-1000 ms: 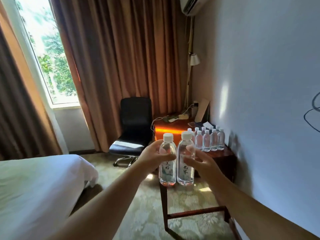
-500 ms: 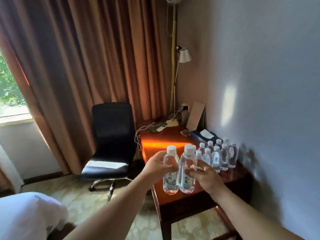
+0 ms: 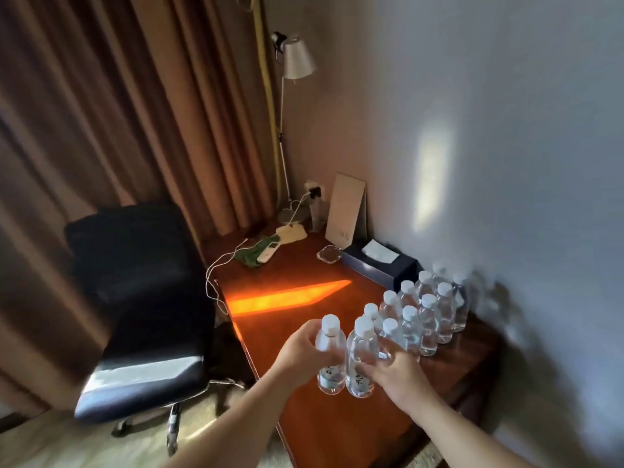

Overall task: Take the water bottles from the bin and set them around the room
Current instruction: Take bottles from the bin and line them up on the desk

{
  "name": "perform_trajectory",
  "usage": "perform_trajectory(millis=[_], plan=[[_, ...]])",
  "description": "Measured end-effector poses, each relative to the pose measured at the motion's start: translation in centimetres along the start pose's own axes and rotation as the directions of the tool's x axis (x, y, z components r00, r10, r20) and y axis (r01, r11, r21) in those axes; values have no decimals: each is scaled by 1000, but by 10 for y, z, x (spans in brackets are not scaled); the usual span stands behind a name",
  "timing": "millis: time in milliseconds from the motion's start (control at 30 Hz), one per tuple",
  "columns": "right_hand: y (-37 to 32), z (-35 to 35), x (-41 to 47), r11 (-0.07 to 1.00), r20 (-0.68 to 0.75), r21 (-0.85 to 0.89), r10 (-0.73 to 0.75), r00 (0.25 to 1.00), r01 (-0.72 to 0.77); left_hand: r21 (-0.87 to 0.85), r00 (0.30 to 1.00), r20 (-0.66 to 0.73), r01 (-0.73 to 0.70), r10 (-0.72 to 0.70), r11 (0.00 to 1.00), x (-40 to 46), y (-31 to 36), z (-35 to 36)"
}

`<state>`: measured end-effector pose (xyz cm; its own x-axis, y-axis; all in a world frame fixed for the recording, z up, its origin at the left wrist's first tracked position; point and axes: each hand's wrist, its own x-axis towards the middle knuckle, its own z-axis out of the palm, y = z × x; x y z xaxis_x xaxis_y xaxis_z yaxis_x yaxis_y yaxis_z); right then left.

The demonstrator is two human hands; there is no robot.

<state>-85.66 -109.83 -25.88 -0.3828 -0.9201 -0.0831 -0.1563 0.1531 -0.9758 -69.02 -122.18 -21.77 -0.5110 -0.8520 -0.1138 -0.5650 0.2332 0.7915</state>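
My left hand (image 3: pixel 301 349) grips a clear water bottle with a white cap (image 3: pixel 329 358). My right hand (image 3: pixel 393 369) grips a second clear bottle (image 3: pixel 360 358) right beside it. Both bottles stand upright, side by side, held just above the near part of the reddish wooden desk (image 3: pixel 304 336). Behind them several more capped bottles (image 3: pixel 429 319) stand in two rows on the desk near the wall. No bin is in view.
A black office chair (image 3: pixel 135 298) stands left of the desk. At the desk's far end lie a tissue box (image 3: pixel 378 261), a glass ashtray (image 3: pixel 329 255), a remote (image 3: pixel 268 253), cables and a card. A floor lamp (image 3: pixel 297 59) and brown curtains fill the corner.
I have come closer to the desk and look down on it more. Both hands carried their bottles forward, from in front of the desk to over its near part, beside the rows.
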Motion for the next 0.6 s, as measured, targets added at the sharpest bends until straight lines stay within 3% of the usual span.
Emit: perform_trajectory(millis=[233,400,600], plan=[[38,30,26,987,-248,3,157,956,-161,74,968,250,-42,22,996,80,-34,12],[55,48,28,958,-493,64,274,826,-279,71,894,442,-124,80,990,120,-44,26],[59,75,41,936,-644,153,337,687,-316,44,784,600,-227,156,973,159,-62,35]])
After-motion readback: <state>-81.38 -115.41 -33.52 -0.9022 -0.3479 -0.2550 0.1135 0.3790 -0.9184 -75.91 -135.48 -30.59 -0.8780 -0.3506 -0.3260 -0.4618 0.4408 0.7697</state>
